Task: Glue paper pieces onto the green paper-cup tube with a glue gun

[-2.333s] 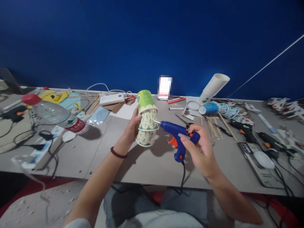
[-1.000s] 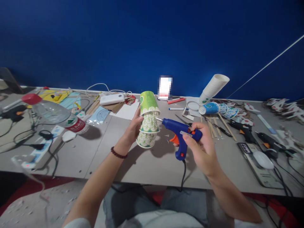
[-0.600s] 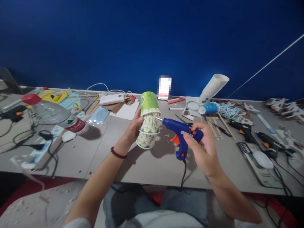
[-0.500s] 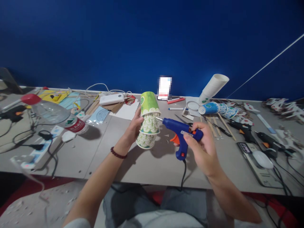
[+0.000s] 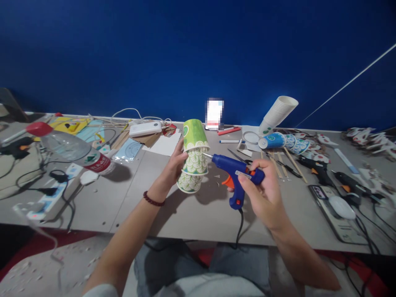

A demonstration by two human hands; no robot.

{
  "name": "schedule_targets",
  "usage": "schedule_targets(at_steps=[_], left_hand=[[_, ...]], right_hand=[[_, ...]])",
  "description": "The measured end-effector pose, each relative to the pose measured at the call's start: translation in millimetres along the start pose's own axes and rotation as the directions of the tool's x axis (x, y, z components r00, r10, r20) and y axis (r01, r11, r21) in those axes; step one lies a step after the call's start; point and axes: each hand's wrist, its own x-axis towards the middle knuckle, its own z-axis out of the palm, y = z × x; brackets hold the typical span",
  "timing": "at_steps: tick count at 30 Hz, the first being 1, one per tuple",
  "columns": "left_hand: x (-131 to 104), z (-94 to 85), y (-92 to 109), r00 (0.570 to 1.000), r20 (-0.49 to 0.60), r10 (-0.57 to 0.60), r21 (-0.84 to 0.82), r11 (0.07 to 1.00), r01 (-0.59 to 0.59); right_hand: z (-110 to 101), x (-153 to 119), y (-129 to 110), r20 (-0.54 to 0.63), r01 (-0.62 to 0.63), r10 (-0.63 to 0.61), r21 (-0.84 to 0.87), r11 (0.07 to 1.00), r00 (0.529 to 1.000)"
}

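My left hand (image 5: pixel 175 166) holds a column of three green and white patterned paper cups (image 5: pixel 194 160) from its left side, above the table. The top cup has a solid green band; the lower ones show a scale-like pattern. In my right hand (image 5: pixel 265 192) is a blue glue gun (image 5: pixel 233 168) with an orange trigger. Its metal nozzle points left and is at the right side of the cups, near the rim of the top one. Whether the tip touches the cups cannot be made out. Some of my right fingers are hidden behind the gun.
A bottle with a red cap (image 5: pixel 74 149) and a power strip (image 5: pixel 57 196) are on the left. At the back right stand stacked white cups (image 5: pixel 278 114), with blue patterned cups (image 5: pixel 274 141) lying before them. A phone (image 5: pixel 337 218) and more glue guns (image 5: pixel 355 187) lie right.
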Motion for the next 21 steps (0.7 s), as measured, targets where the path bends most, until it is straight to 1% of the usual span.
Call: schedule_targets(at_steps=[12, 17, 21], left_hand=[[1.0, -2.3, -1.7, 1.000, 0.016, 0.005, 0.006, 1.000, -0.005], [1.2, -3.7, 1.8, 1.000, -0.002, -0.014, 0.035, 0.999, 0.014], [2.2, -7.1, 5.4, 1.000, 0.012, 0.015, 0.071, 0.997, -0.016]], right_hand=[[-0.3, -0.1, -0.1, -0.006, -0.006, 0.006, -0.008, 1.000, 1.000], [0.2, 0.7, -5.3, -0.031, 0.007, -0.008, -0.044, 0.999, 0.999], [-1.3, 0.9, -7.8, -0.039, 0.023, -0.026, -0.074, 0.997, 0.999]])
